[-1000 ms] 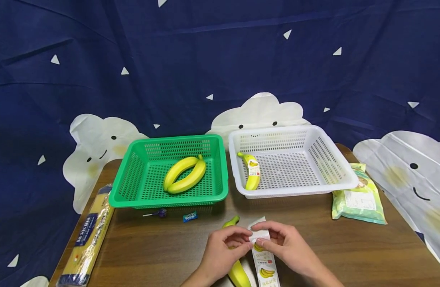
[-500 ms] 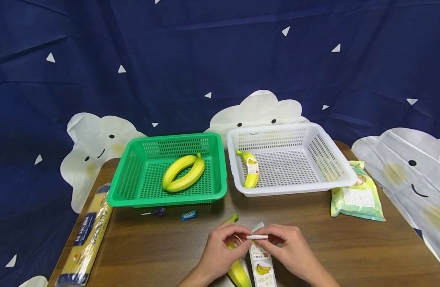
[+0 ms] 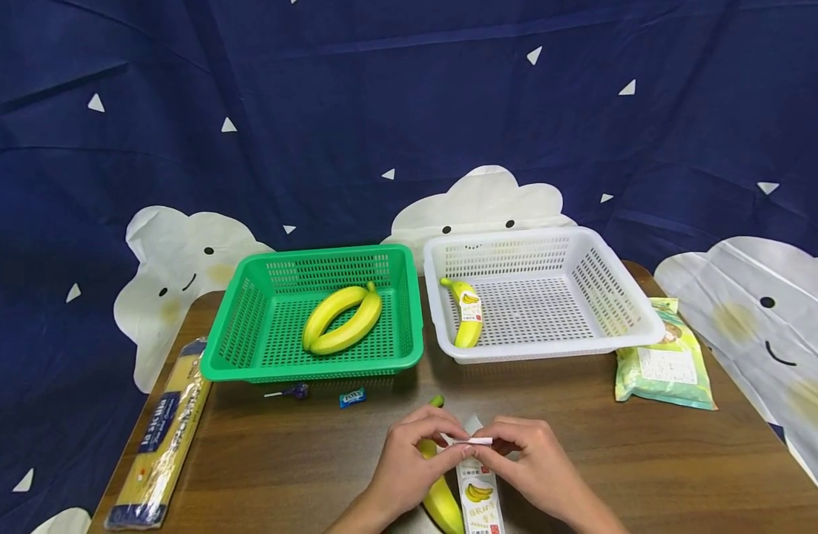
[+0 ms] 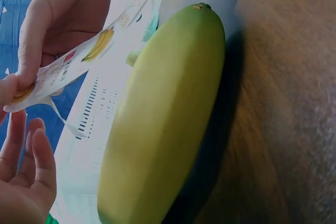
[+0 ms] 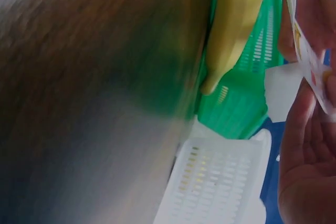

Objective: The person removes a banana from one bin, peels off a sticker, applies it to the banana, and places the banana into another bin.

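Note:
In the head view, a paper strip of banana stickers point(image 3: 479, 498) hangs from both hands at the front middle of the table. My left hand point(image 3: 414, 461) pinches its upper end between thumb and fingers. The right hand point(image 3: 534, 463) pinches the same end, close beside the left fingertips. The strip's top is bent over, with a thin white edge showing between the hands. A banana point(image 3: 442, 506) lies on the table under and beside the left hand; it looms large in the left wrist view. There, the printed strip point(image 4: 79, 61) stretches between the two hands.
A green basket point(image 3: 311, 374) holds two bananas point(image 3: 347, 326). The white basket point(image 3: 555, 354) has one stickered banana point(image 3: 469, 330). A lollipop point(image 3: 298, 391) and a blue wrapped candy point(image 3: 352, 398) lie in front. Pasta point(image 3: 160, 437) lies left, a green bag point(image 3: 669, 371) right.
Both hands have bent the strip's top end over and shifted slightly left with it. Less of the banana's stem end shows beside the left hand now. The baskets and their contents stay put.

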